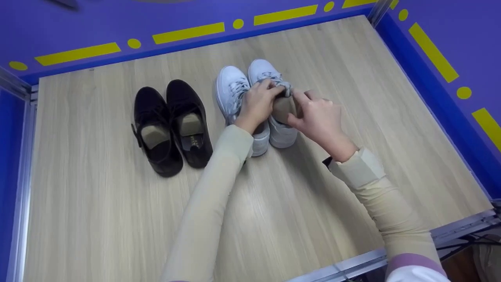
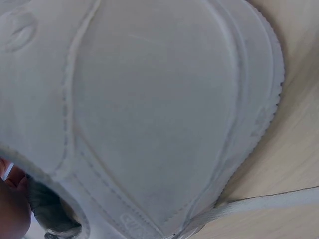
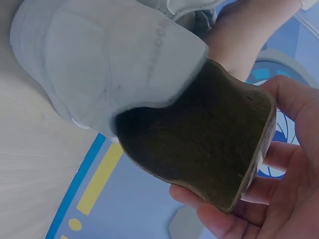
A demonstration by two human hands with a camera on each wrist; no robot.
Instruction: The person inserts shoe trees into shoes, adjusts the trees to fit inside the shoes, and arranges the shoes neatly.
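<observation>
A pair of white sneakers stands side by side, toes away from me; the right one point(image 1: 283, 137) is under both hands. My left hand point(image 1: 258, 100) reaches over the left sneaker point(image 1: 231, 80) and pinches the right sneaker's tongue, just below the grey laces point(image 1: 283, 84). A brown shoe insert point(image 3: 199, 139) sits partly in the opening of the right sneaker, its broad end sticking out. Thumb and fingers of my right hand point(image 1: 321, 117) grip the insert by its edges. White sneaker leather point(image 2: 154, 99) fills most of the left wrist view.
Left of the sneakers stands a pair of black shoes point(image 1: 188, 98), with beige inserts point(image 1: 191, 124) inside. All rest on a wood-grain tabletop point(image 1: 98, 219). Purple panels point(image 1: 98, 31) with yellow dashes border the back and right, and a metal rail point(image 1: 336, 270) runs along the front.
</observation>
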